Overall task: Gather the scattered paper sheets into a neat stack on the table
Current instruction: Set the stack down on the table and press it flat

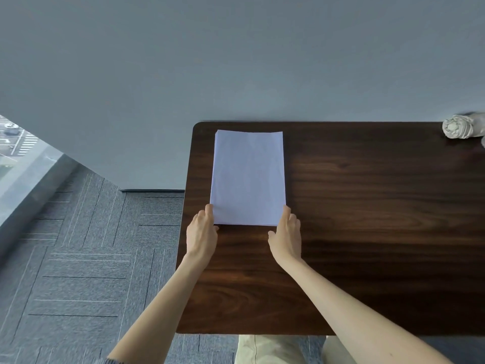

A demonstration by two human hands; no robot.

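Rolled cloth (458,126) at table (367,206) corner, half beyond right edge.

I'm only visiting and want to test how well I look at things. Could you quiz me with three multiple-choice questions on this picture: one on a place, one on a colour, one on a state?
1. Where on the table does the paper stack lie?
A. near the far left corner
B. dead centre
C. at the near right edge

2. What colour is the tabletop?
A. white
B. dark brown wood
C. green

3. How are the sheets?
A. scattered
B. crumpled
C. flat in one squared stack

Answers:
1 A: the stack sits by the rounded far left corner.
2 B: dark grain shows all over.
3 C: the edges nearly line up as one block.
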